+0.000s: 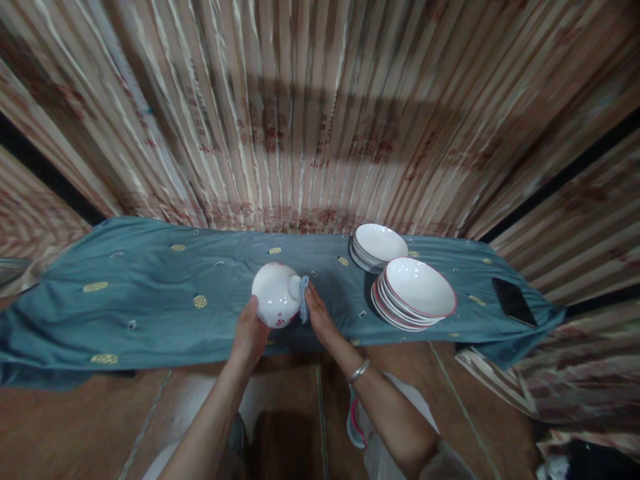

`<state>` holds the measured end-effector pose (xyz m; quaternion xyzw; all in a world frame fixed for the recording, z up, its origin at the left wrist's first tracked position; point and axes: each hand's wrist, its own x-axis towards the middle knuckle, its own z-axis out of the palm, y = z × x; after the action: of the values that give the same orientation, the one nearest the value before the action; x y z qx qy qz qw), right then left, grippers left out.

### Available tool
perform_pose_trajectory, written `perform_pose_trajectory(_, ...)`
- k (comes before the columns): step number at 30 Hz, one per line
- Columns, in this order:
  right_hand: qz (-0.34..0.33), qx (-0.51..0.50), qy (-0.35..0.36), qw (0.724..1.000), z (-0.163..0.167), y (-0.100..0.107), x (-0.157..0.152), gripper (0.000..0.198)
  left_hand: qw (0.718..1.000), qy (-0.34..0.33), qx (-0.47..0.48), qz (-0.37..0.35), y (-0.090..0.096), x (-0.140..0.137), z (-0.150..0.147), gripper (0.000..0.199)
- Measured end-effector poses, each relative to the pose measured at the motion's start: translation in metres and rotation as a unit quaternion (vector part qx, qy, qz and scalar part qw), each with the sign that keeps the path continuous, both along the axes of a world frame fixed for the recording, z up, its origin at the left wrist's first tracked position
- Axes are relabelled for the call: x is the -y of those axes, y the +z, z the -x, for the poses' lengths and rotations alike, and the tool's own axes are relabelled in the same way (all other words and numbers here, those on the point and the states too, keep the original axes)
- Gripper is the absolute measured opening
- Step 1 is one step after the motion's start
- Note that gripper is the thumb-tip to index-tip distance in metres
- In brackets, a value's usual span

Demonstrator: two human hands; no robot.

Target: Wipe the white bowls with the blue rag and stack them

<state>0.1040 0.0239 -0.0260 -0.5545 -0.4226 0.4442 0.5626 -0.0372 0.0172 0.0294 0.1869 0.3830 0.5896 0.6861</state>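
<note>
A white bowl [275,293] with a small red mark is tipped on its side above the cloth, its foot turned to the right. My left hand [250,331] grips the bowl from the lower left, fingers partly hidden behind it. A light blue cloth [304,300] is pressed against the bowl's foot by my right hand [320,315], which is closed on it. A silver bangle [359,371] circles my right wrist. To the right stand a stack of red-rimmed bowls [421,288] and, behind it, a stack of white dishes [379,243].
A blue-green cloth with yellow pineapple prints [165,293] covers the long table. A black phone [514,301] lies near its right end. Striped curtains [300,120] hang behind and at the sides, with dark bars [545,173] at both ends.
</note>
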Motion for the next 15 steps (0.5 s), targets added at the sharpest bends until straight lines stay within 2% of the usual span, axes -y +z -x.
perform_pose_trajectory(4,0.008,0.002,-0.015,1.0,-0.006,0.009,-0.003,0.051,0.998,0.006,-0.061,-0.013,0.001,0.002,-0.002,0.045)
perform_pose_trajectory(7,-0.048,0.074,0.0,0.996,-0.009,0.017,-0.004,0.049,0.998,0.007,-0.06,-0.012,-0.003,0.002,-0.001,0.044)
perform_pose_trajectory(10,-0.121,0.158,0.022,0.98,-0.011,0.028,-0.002,0.05,0.999,0.004,-0.033,-0.01,-0.01,0.0,0.002,0.036)
perform_pose_trajectory(15,-0.18,0.288,0.048,0.939,-0.009,0.046,0.012,0.043,1.0,0.006,-0.019,-0.013,-0.018,-0.001,0.005,0.032)
